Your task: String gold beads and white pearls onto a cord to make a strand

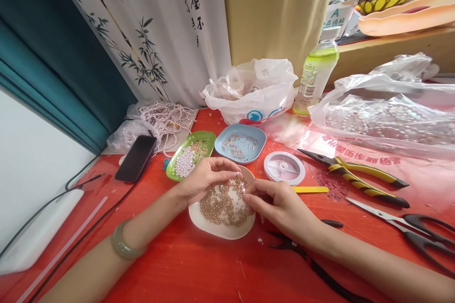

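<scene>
Over the white dish (204, 230) of small gold beads (218, 206), my two hands meet at a small string of beads (242, 187) with white pearls on it. My left hand (209, 175) has its thumb and forefinger pinched at the string's upper end. At the lower right of the string, the fingers of my right hand (272, 199) are pinched too. Thread between the fingers is too fine to make out. Behind my left hand lies a green dish (209, 138) with white pearls (185, 162) and gold beads. A blue dish (241, 155) beside it holds small metal pieces.
Right of the dishes are a thread spool (284, 169), yellow-handled pliers (359, 175) and scissors (391, 220). Black-handled pliers (318, 267) lie partly under my right forearm. A phone (136, 158), pearl strands (167, 118), a plastic bag (249, 99) and a bottle (316, 75) stand farther back.
</scene>
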Demonstrator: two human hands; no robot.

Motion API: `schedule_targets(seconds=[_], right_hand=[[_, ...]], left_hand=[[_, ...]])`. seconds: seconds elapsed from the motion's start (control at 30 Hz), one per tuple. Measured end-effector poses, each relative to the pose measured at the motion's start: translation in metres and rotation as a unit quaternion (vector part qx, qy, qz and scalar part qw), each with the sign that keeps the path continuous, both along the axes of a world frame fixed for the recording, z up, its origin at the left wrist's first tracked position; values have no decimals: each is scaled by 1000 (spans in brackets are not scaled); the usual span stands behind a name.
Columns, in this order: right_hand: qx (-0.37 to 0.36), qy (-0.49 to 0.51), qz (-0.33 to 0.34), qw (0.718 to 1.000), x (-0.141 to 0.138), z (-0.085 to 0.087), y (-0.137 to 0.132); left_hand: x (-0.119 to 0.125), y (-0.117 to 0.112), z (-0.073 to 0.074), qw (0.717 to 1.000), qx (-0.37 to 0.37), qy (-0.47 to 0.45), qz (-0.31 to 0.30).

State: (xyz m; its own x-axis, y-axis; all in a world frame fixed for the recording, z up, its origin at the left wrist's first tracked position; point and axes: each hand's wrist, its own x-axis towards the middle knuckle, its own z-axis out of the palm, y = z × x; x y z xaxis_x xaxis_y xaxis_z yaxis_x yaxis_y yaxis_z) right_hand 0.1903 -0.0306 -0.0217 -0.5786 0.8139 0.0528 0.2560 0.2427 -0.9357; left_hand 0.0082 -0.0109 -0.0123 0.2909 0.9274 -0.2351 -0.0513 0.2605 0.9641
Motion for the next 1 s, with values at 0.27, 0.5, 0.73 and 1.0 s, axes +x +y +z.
schedule_targets(seconds=[0.27,0.5,0.73,1.0], right_hand=[[3,-3,-1,1000,0,1,0],[7,-9,-3,1000,-1,0,1],[14,-11,-6,1000,0,0,1],[10,-12,-8,1000,-1,0,0]], left_hand=[[0,-1,1,1000,-4,-11,0],[1,-2,1,1000,2,-9,-14],[0,-2,3,1000,0,-4,-7],[1,-2,4,1000,13,-1,-13]])
